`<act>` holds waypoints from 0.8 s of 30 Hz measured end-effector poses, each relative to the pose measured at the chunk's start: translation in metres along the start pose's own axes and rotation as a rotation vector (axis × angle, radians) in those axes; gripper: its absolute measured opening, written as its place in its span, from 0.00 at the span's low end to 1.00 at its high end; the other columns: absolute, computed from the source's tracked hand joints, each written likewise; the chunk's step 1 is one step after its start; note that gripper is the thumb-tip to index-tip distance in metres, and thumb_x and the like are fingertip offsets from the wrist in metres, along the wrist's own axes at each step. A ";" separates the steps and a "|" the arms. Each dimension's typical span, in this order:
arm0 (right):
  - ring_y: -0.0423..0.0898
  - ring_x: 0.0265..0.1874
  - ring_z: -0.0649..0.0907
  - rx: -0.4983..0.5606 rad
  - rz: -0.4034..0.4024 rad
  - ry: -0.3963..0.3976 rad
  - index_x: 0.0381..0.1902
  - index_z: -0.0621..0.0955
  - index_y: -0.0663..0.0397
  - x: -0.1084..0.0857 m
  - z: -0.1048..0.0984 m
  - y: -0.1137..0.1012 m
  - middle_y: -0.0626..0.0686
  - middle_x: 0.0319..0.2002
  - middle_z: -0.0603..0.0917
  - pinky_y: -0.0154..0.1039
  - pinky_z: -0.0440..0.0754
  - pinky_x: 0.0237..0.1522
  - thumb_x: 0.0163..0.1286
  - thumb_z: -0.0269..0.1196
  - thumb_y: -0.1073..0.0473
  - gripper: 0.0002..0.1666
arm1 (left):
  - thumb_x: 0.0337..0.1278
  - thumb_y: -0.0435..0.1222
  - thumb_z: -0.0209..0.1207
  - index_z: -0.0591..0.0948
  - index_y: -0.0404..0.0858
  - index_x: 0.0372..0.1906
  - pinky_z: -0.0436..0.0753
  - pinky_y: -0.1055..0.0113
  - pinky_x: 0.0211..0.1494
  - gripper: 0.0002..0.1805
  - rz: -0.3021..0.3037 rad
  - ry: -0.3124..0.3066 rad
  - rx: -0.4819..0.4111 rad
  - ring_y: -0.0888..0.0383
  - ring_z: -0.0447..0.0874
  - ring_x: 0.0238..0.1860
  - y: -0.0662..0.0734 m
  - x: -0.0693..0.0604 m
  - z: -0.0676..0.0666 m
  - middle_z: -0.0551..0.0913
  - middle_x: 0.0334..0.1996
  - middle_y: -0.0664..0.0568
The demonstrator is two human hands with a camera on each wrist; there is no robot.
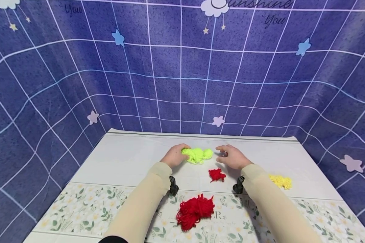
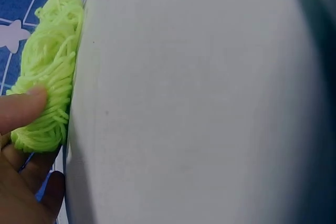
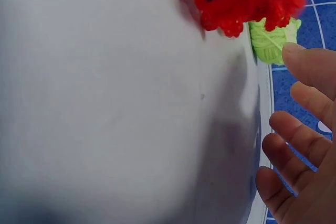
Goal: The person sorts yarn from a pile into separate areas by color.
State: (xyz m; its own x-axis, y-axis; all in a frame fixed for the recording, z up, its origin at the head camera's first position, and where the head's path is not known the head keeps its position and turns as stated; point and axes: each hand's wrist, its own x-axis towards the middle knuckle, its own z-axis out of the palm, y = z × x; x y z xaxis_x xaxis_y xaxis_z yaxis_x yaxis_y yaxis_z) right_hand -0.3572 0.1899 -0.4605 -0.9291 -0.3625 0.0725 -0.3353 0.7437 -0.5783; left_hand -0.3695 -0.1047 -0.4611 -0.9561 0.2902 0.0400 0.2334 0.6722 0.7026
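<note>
Yellow-green yarn, wound into a soft, elongated bundle [image 1: 197, 155], lies between the two hands, its long axis running crosswise from one to the other. Its looser, strand-covered end meets the left hand [image 1: 177, 155], while its small, rounded end points at the right hand [image 1: 233, 157]. The left hand is the nearer one: it pinches its end of the bundle, the thumb laid across the strands and the fingers on the other side. The right hand holds nothing; its thumb and fingers are parted and gently bent, facing the rounded end across a narrow gap in the head view. That gap, in line with the bundle's length, is the relation that seems to matter most.

Closer to the body than the right hand, and slightly inward of it, sits a small, ragged tuft of red yarn [image 1: 216, 174]. A larger, loosely looped red yarn heap [image 1: 196, 212] lies nearer the body, between the forearms. Outward of the right wrist, beside that sleeve, is a crinkled yellow yarn clump [image 1: 280, 181]; neither hand touches these three.
</note>
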 end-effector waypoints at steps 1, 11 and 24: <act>0.56 0.50 0.81 0.001 -0.001 0.001 0.68 0.76 0.56 0.000 0.000 0.000 0.60 0.56 0.80 0.55 0.77 0.56 0.68 0.68 0.53 0.32 | 0.62 0.33 0.66 0.82 0.44 0.59 0.68 0.49 0.70 0.20 0.001 -0.009 0.005 0.48 0.75 0.64 0.000 0.000 0.000 0.81 0.59 0.50; 0.56 0.49 0.80 0.011 -0.019 0.002 0.68 0.76 0.56 -0.003 0.001 -0.001 0.61 0.57 0.80 0.55 0.78 0.53 0.68 0.68 0.53 0.32 | 0.63 0.34 0.66 0.75 0.42 0.70 0.63 0.51 0.74 0.30 0.034 -0.075 0.017 0.48 0.67 0.71 -0.005 -0.002 -0.003 0.74 0.68 0.49; 0.57 0.52 0.80 0.088 -0.075 0.033 0.67 0.78 0.57 -0.019 -0.002 -0.003 0.60 0.58 0.80 0.55 0.77 0.55 0.69 0.67 0.49 0.32 | 0.61 0.40 0.68 0.70 0.41 0.74 0.63 0.47 0.73 0.36 0.115 -0.100 0.020 0.45 0.65 0.72 -0.006 -0.028 -0.025 0.69 0.70 0.45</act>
State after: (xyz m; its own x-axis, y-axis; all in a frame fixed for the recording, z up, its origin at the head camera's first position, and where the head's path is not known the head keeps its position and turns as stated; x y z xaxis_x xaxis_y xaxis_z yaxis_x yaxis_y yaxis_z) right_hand -0.3388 0.1955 -0.4583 -0.9069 -0.3959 0.1440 -0.3907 0.6623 -0.6393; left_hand -0.3487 -0.1336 -0.4490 -0.9007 0.4319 0.0476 0.3449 0.6439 0.6829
